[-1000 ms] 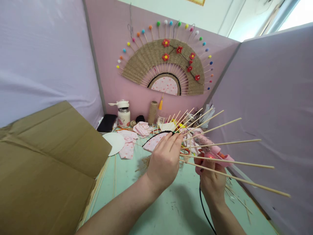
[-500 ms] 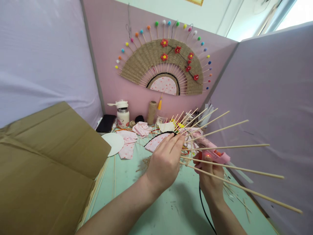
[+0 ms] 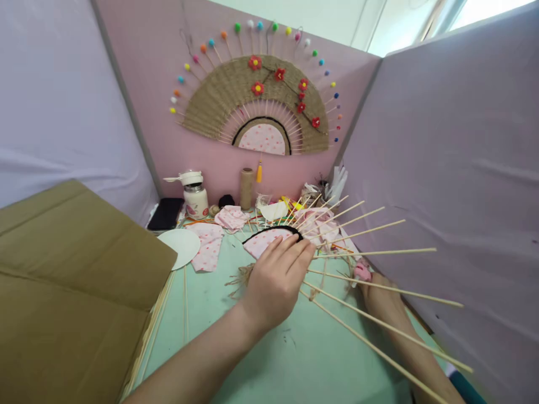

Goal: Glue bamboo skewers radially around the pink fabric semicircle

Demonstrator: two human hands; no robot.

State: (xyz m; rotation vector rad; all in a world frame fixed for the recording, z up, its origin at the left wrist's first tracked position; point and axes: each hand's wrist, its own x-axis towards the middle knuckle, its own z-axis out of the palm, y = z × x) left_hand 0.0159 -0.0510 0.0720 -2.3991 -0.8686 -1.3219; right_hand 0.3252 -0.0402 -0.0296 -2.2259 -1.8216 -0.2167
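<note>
My left hand point(image 3: 278, 278) is closed on the half-round base of a handmade fan point(image 3: 266, 240), which is covered in pink dotted cloth with a black braid along its curved edge. Thin wooden sticks point(image 3: 379, 252) spread from the base to the right, and a bit of twine point(image 3: 314, 293) is tied near the lowest ones. Off to the right, behind the sticks, my right hand point(image 3: 379, 294) grips a pink hot glue gun point(image 3: 362, 272); most of its fingers are hidden. Frayed twine point(image 3: 244, 276) shows beside my left hand.
A finished fan point(image 3: 248, 90) hangs on the pink back panel. Below it stand a white jar point(image 3: 196, 201), a twine roll point(image 3: 246, 188) and a phone point(image 3: 166, 214). Cloth scraps point(image 3: 208, 247) and a white disc point(image 3: 185, 249) lie on the table; brown cardboard point(image 3: 76, 292) fills the left.
My right hand has carried the glue gun away from the fan base, to the right. My left hand keeps its hold on the base, and the view has shifted rightward.
</note>
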